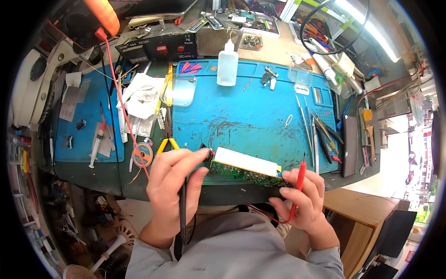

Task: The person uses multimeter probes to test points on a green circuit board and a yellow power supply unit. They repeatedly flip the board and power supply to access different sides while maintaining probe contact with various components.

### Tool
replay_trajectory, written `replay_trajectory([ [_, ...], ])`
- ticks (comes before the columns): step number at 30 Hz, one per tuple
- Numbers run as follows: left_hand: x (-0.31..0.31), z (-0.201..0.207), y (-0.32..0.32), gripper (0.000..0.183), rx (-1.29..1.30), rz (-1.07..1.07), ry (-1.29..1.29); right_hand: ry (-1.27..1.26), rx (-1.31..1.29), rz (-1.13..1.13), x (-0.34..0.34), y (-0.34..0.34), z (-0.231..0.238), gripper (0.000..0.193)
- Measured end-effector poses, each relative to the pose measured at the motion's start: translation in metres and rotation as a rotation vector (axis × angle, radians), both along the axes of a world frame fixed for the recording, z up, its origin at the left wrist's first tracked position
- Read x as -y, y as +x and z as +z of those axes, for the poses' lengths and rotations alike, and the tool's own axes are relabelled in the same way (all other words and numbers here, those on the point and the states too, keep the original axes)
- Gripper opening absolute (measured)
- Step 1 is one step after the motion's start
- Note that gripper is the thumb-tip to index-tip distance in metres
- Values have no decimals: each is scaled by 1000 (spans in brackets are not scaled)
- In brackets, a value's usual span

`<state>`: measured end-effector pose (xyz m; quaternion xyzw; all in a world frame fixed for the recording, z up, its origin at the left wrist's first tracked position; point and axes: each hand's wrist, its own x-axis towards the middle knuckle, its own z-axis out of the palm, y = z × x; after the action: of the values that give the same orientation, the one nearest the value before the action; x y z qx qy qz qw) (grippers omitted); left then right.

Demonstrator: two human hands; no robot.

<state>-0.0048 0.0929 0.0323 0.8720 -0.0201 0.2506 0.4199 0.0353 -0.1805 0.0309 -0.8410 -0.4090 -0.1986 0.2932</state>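
A green circuit board (241,174) with a long white block (246,162) along its top is held up over the front edge of the blue work mat (232,111). At its left end, my left hand (174,186) is closed, fingertips by a small black part and a red wire. A black test probe (182,211) also runs through that hand; where its tip lies is hidden. My right hand (304,197) pinches the board's right end. Between its fingers stands a red test probe (298,186), tip pointing up, apart from the board.
Yellow-handled pliers (166,145) and a solder spool (142,155) lie left of my left hand. A white squeeze bottle (227,65) stands at the back. Tweezers (304,123) and more pliers (325,139) lie at right. The red lead (121,97) crosses the left side.
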Motion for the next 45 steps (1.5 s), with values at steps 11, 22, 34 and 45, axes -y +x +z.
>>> replay_trajectory([
  [11, -7, 0, -7, 17, -59, -144, -73, 194, -40, 198, 13, -9, -17, 22],
  [22, -30, -6, -29, 36, -10, -414, 251, 152, 186, 404, 18, -21, -46, 14],
  [34, -43, -34, -36, 28, 195, -450, 386, 22, 257, 449, 24, -20, -68, 20],
  [45, -45, -46, -35, 25, 385, -436, 364, -69, 122, 383, 35, -39, -64, 31],
])
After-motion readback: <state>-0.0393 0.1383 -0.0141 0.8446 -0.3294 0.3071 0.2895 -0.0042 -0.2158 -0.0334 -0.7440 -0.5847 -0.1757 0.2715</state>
